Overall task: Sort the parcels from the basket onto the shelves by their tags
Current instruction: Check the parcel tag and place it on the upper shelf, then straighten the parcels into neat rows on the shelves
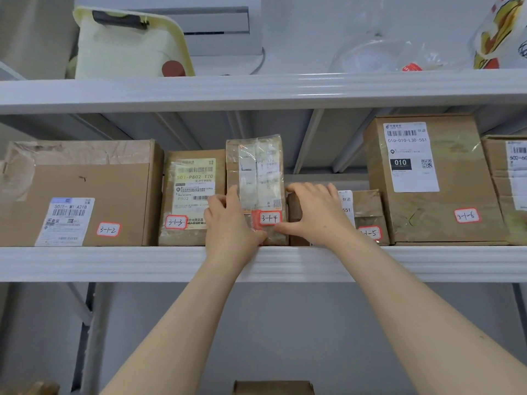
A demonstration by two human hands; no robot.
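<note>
Middle shelf (pixel 85 263), spanning the centre of the frame, holds six parcels in a row. From left to right: a wide carton tagged 3-1-2 (pixel 85 189); a taped parcel tagged 3-1-3 (pixel 194 183); the parcel tagged 3-1-4 (pixel 256 178), narrow, upright and wrapped in clear film; a low parcel tagged 3-1-5 (pixel 368 212); a tall carton tagged 3-1-6 (pixel 445 195); and a sixth carton (pixel 510 189) cut off by the right edge, its tag not visible. Five red-bordered handwritten tags can be read. The left hand (pixel 228 220) grips the parcel tagged 3-1-4 at its lower left edge, fingers curled behind the side and thumb across the front. The right hand (pixel 316 212) lies over the parcel tagged 3-1-5, fingers bent over its top edge, the thumb reaching left to touch the lower right corner of the parcel tagged 3-1-4. Upper shelf (pixel 256 92), top of the frame, carries four items: a cream bag (pixel 125 49) with a dark handle, a white device (pixel 222 38), a clear plastic bag (pixel 376 52) and a printed bag (pixel 502 32). One brown box (pixel 273 387) shows at the bottom centre.
</note>
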